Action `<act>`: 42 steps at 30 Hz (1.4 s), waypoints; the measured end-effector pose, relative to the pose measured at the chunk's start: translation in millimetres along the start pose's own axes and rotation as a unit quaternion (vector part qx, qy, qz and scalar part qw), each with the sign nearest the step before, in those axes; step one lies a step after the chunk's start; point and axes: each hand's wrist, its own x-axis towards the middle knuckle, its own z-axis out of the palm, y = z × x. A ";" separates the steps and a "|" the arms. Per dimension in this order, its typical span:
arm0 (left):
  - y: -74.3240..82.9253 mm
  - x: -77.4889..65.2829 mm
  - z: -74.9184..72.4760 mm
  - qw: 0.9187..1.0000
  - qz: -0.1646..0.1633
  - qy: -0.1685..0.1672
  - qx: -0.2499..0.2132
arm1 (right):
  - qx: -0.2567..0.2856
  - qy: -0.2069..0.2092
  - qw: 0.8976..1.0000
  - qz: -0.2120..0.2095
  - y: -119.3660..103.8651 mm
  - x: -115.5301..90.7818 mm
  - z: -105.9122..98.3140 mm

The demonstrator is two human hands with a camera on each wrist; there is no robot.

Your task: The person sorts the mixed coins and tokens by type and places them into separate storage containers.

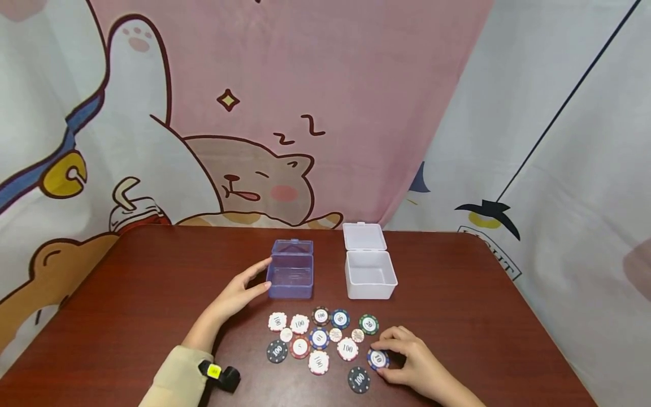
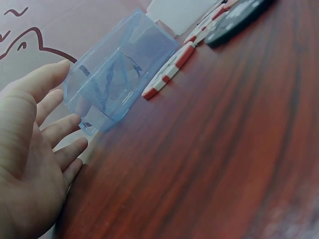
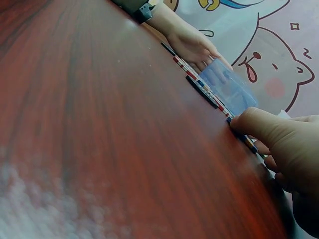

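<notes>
The left hand [image 1: 235, 295], loosely spread, touches the purple-blue box [image 1: 290, 292], perhaps steadying it. The right hand [image 1: 416, 363] pinches a blue-edged chip [image 1: 378, 359] by its rim, probably because it's thin.

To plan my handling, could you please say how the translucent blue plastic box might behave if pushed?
The translucent blue plastic box would probably slide, as it rests on a glossy brown wooden table. It seems light, given its thin, see-through walls. Its open, hinged lid might swing if jolted.
</notes>
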 end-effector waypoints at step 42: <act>-6.8 2.5 1.6 1.000 -0.003 0.008 0.003 | -0.006 0.053 0.998 0.019 -13.3 55.1 12.0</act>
